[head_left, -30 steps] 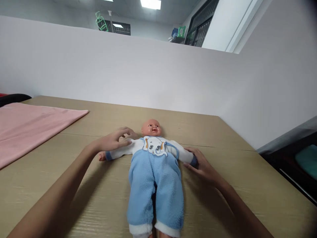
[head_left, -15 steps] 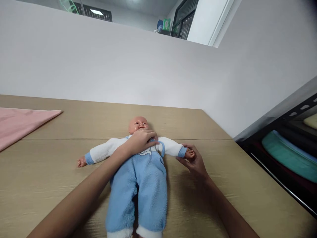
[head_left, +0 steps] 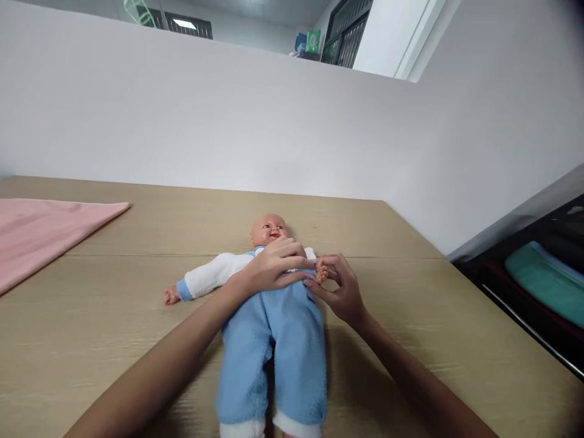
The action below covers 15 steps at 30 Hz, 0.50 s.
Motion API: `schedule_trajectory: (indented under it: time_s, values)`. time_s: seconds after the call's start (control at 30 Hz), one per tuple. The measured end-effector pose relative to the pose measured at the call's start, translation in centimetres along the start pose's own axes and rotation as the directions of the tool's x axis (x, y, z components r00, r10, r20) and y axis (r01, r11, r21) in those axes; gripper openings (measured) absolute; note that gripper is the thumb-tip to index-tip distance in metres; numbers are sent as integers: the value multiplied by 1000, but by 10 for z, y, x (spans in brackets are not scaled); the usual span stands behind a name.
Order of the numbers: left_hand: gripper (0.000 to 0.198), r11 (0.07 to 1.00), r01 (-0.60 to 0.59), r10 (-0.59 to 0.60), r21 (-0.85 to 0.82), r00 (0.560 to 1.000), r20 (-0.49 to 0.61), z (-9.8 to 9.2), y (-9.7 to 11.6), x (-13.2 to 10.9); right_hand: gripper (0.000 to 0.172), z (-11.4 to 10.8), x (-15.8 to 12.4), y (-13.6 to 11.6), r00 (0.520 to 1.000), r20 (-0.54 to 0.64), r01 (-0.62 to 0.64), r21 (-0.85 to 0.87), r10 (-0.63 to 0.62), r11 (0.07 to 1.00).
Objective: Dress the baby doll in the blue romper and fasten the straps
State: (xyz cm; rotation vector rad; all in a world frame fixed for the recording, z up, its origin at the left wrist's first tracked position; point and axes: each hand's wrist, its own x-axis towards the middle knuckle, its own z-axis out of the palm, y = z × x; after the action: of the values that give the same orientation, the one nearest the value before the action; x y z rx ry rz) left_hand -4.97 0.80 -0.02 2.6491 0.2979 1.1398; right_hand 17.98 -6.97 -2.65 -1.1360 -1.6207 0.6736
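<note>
A bald baby doll [head_left: 274,328] in a fuzzy blue and white outfit lies on its back, head away from me. My left hand [head_left: 278,263] rests across its chest, fingers and thumb stretched to the right and closed around the sleeve near the cuff. With thumb and fingers, my right hand [head_left: 337,286] holds the same arm at the wrist; the doll's small hand [head_left: 322,271] shows between my two hands. That arm is bent in over the chest and mostly hidden. The doll's other arm [head_left: 205,277] lies stretched out to the left.
The doll lies on a light wood-coloured table [head_left: 137,353]. A pink cloth [head_left: 55,237] is spread at the left. Behind the table stands a white wall [head_left: 228,121]. At the right, a dark rack [head_left: 493,274] holds a folded teal cloth [head_left: 542,283].
My right hand has moved left, bending the doll's outstretched arm in towards its chest. My left fingers now reach that sleeve. The view has shifted slightly.
</note>
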Motion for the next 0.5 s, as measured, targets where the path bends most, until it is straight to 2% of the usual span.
schedule_trajectory:
  time_s: [0.1, 0.2, 0.3, 0.43, 0.5]
  values:
    - [33, 985, -117, 125, 123, 990, -59, 3, -4, -8, 41, -3, 10, 7, 995, 87, -56, 115, 46, 992]
    - [28, 972, -165, 171, 170, 985, -21, 6, -5, -11, 42, -9, 19, 17, 987, 115, -134, 201, 113, 970]
    - [33, 985, -107, 109, 139, 994, -13, 8, -4, -10, 31, -6, 17, 18, 989, 129, -88, 119, 72, 989]
    - [35, 999, -3, -4, -41, 988, -156, 7, -1, -3, 25, 3, 7, 5, 988, 145, 58, -85, -45, 995]
    - [32, 985, 68, -96, -158, 980, -175, 7, 1, 3, 25, 1, 5, -1, 973, 212, 118, -132, -88, 984]
